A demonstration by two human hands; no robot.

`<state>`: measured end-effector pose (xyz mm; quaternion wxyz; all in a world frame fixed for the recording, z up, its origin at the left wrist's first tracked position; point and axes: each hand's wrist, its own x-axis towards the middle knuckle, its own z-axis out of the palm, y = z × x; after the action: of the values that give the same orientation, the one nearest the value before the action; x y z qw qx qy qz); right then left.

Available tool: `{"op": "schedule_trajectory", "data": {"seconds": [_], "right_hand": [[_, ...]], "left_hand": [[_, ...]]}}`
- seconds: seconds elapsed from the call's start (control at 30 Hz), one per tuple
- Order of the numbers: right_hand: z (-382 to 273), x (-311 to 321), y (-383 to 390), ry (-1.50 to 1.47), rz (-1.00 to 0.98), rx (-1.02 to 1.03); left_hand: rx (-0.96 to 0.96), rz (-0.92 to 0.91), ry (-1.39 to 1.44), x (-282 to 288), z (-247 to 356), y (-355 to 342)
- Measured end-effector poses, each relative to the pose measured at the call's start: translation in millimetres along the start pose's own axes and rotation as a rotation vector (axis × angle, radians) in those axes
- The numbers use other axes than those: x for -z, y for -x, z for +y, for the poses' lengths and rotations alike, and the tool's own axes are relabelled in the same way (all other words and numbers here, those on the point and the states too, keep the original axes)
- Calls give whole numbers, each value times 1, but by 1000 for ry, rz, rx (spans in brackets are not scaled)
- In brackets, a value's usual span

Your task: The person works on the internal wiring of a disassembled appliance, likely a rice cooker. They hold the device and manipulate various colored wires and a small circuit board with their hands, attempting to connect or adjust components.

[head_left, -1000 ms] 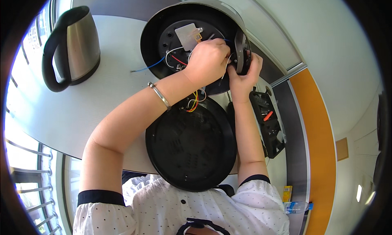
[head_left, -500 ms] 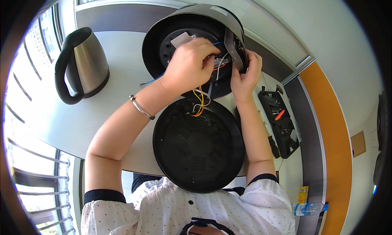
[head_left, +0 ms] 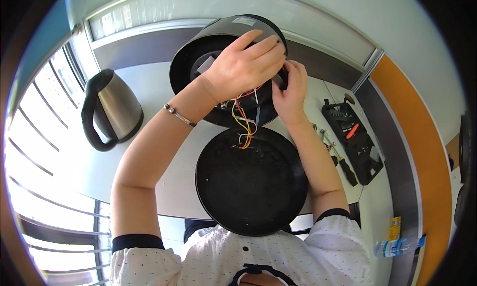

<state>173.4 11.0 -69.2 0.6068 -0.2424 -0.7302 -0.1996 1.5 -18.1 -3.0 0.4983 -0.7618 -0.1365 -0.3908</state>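
Observation:
A dark cylindrical cooker housing (head_left: 228, 27) lies on its side with its open end toward me. Across the right side of that opening reaches my left hand (head_left: 248, 62), its fingers stretched and apart over the rim; its thumb is hidden. My right hand (head_left: 290, 92) grips the dark control panel (head_left: 281, 78) at the housing's right edge, thumb in front and fingers behind. Red, yellow and white wires (head_left: 242, 121) run from inside the housing down to a round black base cover (head_left: 251, 181), which rests at the table's near edge against my body. My left hand hides much of the interior.
A steel kettle (head_left: 117, 107) with a black handle stands at the left. To the right are an open black tool case (head_left: 355, 142) and a black-and-yellow screwdriver (head_left: 348, 172). Farther down lie a plastic bottle (head_left: 400, 247) and a small yellow box (head_left: 395, 228).
My left hand has moved from the wires inside the housing to its right rim, and its fingers have spread. My right hand keeps hold of the control panel. The view has shifted slightly.

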Motion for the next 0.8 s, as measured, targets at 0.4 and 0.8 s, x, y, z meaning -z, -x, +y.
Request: {"op": "schedule_trajectory", "data": {"seconds": [0.4, 0.8], "right_hand": [[-7, 9, -3, 69, -15, 9], [-10, 13, -2, 88, -20, -56]], "left_hand": [[-37, 69, 18, -23, 1, 3], [607, 37, 247, 12, 46, 55]]}}
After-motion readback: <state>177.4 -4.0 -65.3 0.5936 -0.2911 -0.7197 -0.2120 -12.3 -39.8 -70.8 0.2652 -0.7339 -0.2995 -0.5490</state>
